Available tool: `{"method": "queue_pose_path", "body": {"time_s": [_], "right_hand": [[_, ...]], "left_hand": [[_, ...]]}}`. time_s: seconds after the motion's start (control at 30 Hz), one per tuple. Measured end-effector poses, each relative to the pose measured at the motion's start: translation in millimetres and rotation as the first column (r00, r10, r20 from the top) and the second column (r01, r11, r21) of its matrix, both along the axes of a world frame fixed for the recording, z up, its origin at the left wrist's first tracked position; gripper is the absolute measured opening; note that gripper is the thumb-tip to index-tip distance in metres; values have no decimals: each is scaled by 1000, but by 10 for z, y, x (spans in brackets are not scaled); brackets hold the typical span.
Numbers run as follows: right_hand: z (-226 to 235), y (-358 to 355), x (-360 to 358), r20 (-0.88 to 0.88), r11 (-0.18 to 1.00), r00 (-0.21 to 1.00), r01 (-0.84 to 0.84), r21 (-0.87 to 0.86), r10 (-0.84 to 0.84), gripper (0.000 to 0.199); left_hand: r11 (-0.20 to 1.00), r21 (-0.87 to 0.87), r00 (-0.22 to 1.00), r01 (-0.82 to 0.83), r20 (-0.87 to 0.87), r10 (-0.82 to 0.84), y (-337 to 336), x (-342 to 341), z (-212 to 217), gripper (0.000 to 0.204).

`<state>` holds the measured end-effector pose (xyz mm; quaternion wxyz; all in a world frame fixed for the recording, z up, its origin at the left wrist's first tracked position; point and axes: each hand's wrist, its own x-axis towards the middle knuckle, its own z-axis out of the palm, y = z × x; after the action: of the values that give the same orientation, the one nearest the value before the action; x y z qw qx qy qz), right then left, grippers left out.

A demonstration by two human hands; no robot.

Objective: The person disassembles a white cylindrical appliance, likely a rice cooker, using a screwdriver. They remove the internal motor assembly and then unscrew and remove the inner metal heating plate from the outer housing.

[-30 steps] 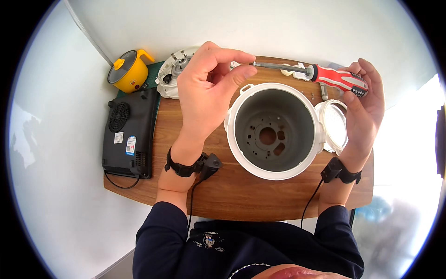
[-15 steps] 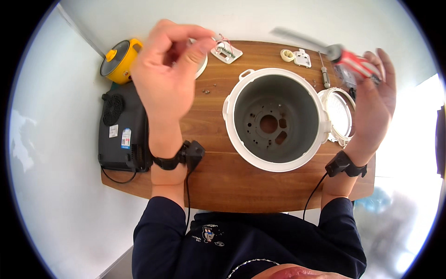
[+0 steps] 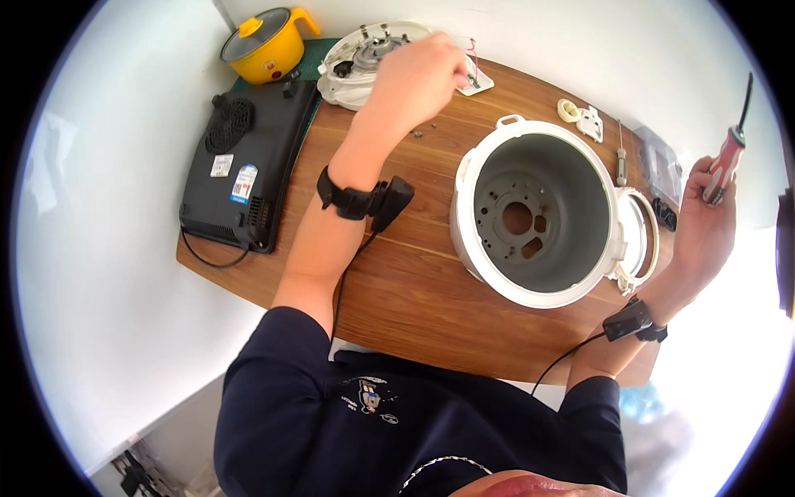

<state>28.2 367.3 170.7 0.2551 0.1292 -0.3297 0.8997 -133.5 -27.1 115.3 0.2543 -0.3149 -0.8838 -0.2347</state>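
A red screwdriver (image 3: 725, 166) held up at the far right

The white housing (image 3: 567, 178) stands open on the worktop (image 3: 397, 282), right of centre, its interior grey and its floor cut with holes. The round white base (image 3: 352, 83), fitted with metal parts, lies at the far side. The red screwdriver is in the air, its dark blade pointing away from the person.

The right hand (image 3: 708, 219) is closed round its handle. The left hand (image 3: 421, 79) has its fingers curled in beside the base; whether they pinch anything cannot be told.

On the wooden worktop a black appliance (image 3: 244, 161) lies near a yellow pot (image 3: 269, 54). A pale wall (image 3: 108, 207) rises at left.
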Motion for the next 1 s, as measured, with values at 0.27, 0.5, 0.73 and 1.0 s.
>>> {"method": "queue_pose_path", "body": {"time_s": [0.27,0.5,0.73,1.0], "right_hand": [[49,-179,55,49,996,995,88,25,-89,38],[17,-319,-6,61,982,983,168,86,-173,38],[-24,-322,-11,61,978,985,150,147,-160,26],[-5,-392,14,62,949,967,228,216,-246,26]], "left_hand": [[886,-444,977,131,207,-41,53,-334,-581,11],[885,-420,952,203,296,-78,74,-461,-829,11],[903,-373,930,215,360,-73,39,-447,-808,12],[900,-384,925,207,377,-52,60,-430,-770,15]]}}
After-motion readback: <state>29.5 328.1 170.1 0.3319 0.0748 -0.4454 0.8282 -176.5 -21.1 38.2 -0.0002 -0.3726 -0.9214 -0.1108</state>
